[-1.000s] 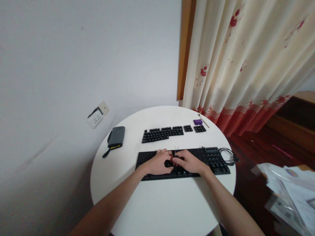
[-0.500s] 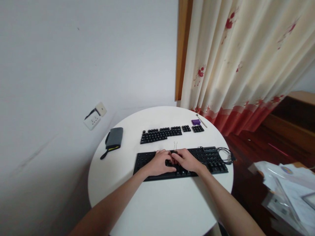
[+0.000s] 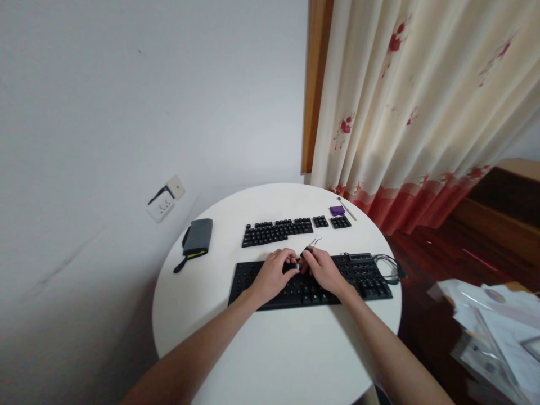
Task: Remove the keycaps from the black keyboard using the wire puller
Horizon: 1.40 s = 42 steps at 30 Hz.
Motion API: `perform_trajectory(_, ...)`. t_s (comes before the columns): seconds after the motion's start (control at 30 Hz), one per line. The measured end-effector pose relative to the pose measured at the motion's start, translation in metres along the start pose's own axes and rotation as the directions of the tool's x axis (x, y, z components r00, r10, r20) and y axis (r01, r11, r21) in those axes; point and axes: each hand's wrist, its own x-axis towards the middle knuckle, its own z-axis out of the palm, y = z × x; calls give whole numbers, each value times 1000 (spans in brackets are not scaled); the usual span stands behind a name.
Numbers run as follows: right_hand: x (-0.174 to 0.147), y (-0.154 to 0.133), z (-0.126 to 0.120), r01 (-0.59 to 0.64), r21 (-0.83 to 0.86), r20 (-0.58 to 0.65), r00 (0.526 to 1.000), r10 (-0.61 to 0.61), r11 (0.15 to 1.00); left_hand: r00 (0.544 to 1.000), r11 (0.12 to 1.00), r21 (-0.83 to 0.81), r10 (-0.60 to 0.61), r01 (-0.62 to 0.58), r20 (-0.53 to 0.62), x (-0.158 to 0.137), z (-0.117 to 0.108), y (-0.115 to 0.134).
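Keyboard (image 3: pixel 312 293), one, two-pronged wire tool (image 3: pixel 307 250), one, pinched in my right hand (image 3: pixel 323 270), my left hand (image 3: pixel 274 273), fingers curled, hold unclear, grey pouch (image 3: pixel 198 235), one

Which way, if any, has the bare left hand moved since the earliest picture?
Yes: judged against the rectangular black keyboard, the left hand has shifted forward, toward the loose black keycaps.

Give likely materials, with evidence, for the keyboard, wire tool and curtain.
Keyboard: probably plastic, matte black, with little shine. Wire tool: thin, stiff-looking prongs suggest metal, finish unclear; dark handle, perhaps plastic. Curtain: apparently matte fabric, hanging in soft folds.
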Motion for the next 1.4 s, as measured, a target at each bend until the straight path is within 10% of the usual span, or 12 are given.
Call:
perform_trajectory(0.43,1,1,0,28,-53,-63,998,-31,998,979,957,213,180,-198,101,-2,-4,5)
perform_trajectory(1.4,-1,-6,-3,105,-119,-29,994,-110,987,959,959,97,273,-266,-69,-2,3,-1)
